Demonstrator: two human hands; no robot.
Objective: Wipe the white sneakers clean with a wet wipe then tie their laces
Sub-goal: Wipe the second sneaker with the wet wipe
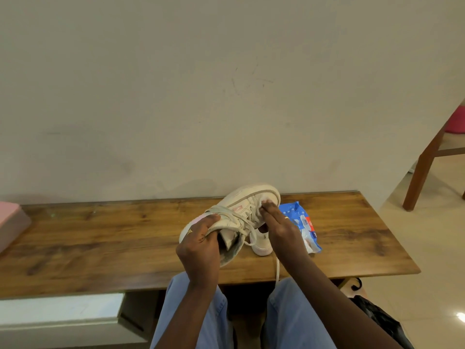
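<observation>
My left hand [200, 244] grips the heel and collar of a white sneaker [247, 201], holding it tilted above the wooden bench [100, 238] with its toe pointing away. My right hand [278, 220] presses a small white wet wipe [266, 199] against the sneaker's toe side with straight fingers. The second white sneaker [263, 244] lies on the bench beneath, mostly hidden by my hands. One loose lace [277, 269] hangs over the bench's front edge.
A blue wet-wipe pack [302, 222] lies on the bench just right of my right hand. A pink box [10, 220] sits at the bench's left end. A wooden chair leg [422, 170] stands at right. A black bag [382, 321] lies on the floor.
</observation>
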